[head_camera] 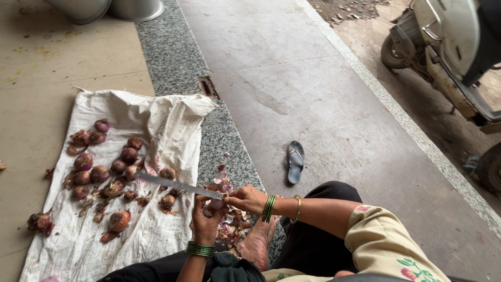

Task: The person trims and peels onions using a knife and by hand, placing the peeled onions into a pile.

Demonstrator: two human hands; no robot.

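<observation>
Onion (215, 204) is sitting tight in the left hand (206, 219); right hand (245, 198) is gripping the knife (177, 185), whose blade could be slipping toward fingers.

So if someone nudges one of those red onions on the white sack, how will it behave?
A red onion looks rounded, so it would probably roll a little. The white sack is wrinkled, which may stop it soon. Its loose papery skin could flake off.

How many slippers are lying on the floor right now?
1. A single grey slipper lies on the stone floor, right of the granite strip and beyond the right hand. No second one shows; it may be out of view.
</observation>
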